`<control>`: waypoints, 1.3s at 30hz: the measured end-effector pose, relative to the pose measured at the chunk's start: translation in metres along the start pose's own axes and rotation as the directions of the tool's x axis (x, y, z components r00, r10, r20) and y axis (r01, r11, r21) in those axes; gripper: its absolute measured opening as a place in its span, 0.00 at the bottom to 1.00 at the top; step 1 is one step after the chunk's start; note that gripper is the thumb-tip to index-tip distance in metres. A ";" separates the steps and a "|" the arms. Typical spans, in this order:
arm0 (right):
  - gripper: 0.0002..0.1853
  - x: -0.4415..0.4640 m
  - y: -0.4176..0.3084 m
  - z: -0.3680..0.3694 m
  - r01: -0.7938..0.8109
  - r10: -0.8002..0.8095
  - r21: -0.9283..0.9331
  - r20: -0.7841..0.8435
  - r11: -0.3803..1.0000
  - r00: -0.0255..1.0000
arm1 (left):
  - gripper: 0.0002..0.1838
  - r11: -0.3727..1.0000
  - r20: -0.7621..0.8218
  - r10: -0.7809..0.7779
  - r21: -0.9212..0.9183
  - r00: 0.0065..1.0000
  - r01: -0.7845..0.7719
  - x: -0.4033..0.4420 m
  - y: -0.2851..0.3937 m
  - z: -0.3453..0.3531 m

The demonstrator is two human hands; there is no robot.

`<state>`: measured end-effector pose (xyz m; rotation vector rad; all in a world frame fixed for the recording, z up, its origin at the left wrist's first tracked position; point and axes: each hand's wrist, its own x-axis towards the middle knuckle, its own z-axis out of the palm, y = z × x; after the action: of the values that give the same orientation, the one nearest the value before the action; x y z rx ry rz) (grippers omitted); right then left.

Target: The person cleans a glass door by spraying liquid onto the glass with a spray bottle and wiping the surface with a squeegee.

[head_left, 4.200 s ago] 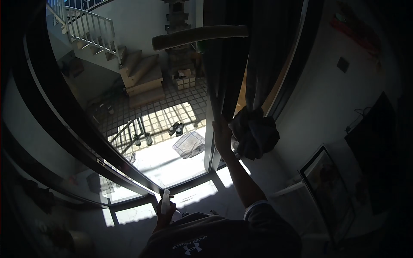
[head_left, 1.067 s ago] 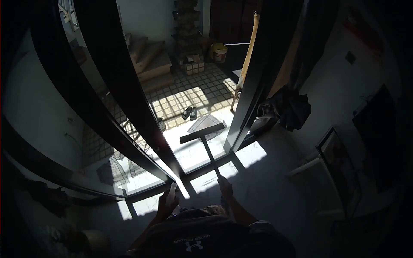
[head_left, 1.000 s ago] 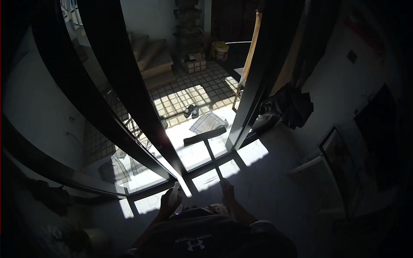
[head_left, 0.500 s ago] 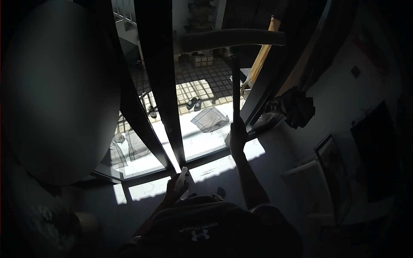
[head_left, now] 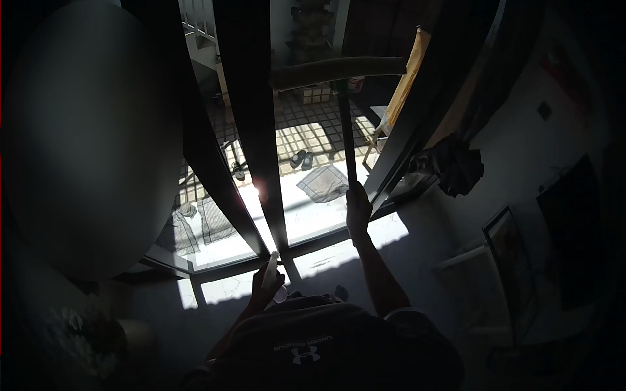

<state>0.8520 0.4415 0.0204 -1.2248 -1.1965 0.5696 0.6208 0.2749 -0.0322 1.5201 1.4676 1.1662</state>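
My right hand (head_left: 358, 212) is closed around the dark handle of a window washer (head_left: 347, 140), held up in front of the glass door. Its long padded head (head_left: 339, 72) lies crosswise at the top, in front of the pane; whether it touches the glass I cannot tell. Low down near the door's bottom frame, my left hand (head_left: 264, 285) is wrapped round a pale spray bottle (head_left: 271, 268), nozzle upward. Dark door frames (head_left: 251, 124) stand between the panes, just beyond both hands.
Through the glass, a grey cloth mat (head_left: 322, 184) and dark slippers (head_left: 301, 159) lie on sunlit ground. A bunched dark curtain (head_left: 456, 166) hangs at right, above a leaning framed picture (head_left: 510, 260). A potted plant (head_left: 85, 332) stands at lower left.
The window washer's head has shifted left, and its handle now leans left at the top. My left hand still holds the spray bottle low. The whole view has swung slightly.
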 end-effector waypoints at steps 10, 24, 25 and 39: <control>0.17 -0.049 0.041 -0.014 0.108 -0.106 -0.022 0.067 0.994 0.992 | 0.21 0.996 0.072 -0.036 -0.076 0.997 0.041 0.004 -0.009 0.001; 0.15 -0.134 0.149 -0.037 0.082 -0.011 -0.344 0.204 0.935 0.979 | 0.23 0.988 0.141 -0.120 -0.085 0.983 0.132 0.007 -0.003 0.001; 0.15 -0.138 0.152 -0.038 0.083 -0.012 -0.344 0.203 0.935 0.979 | 0.23 0.988 0.142 -0.118 -0.085 0.983 0.131 0.007 -0.007 0.002; 0.14 -0.189 0.190 -0.081 -0.178 0.323 -0.496 0.224 0.850 0.920 | 0.25 0.984 0.152 -0.072 -0.154 0.986 0.096 0.000 -0.042 0.005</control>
<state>0.9084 0.3047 -0.2172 -1.7774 -1.4955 0.7056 0.6107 0.2798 -0.0732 1.3896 1.2961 1.0728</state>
